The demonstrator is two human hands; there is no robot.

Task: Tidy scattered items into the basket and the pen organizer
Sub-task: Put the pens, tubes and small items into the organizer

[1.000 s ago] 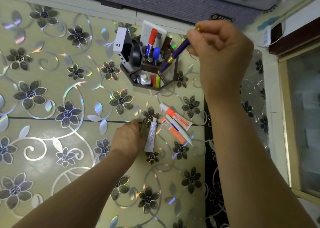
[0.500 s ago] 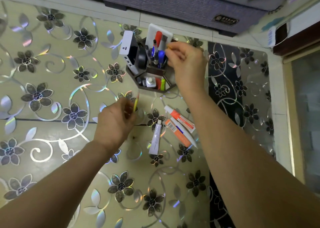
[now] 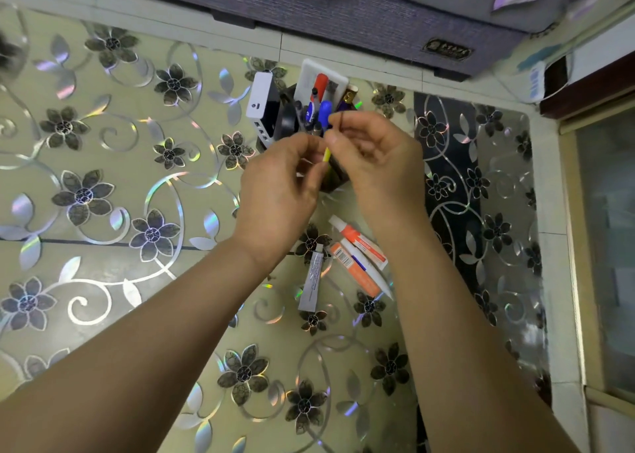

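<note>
Both hands have converged above the dark hexagonal pen organizer (image 3: 338,174). The left hand (image 3: 278,191), previously apart, now pinches a slim yellow stick (image 3: 326,153); the right hand (image 3: 372,157) pinches its upper end. Judged: a handover or insertion. Three tubes (image 3: 357,246) lie below the grip, untidied.

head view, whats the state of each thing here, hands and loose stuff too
left hand: raised over the table, pinching the small yellow item
right hand: raised beside it, fingers at the same item
small yellow item: held between both hands, off the table
pen organizer: upright, full of pens, partly hidden by the hands
grey tube: lying flat, capped
orange and white tube: lying flat, capped
orange box: lying flat under a white pen
</note>
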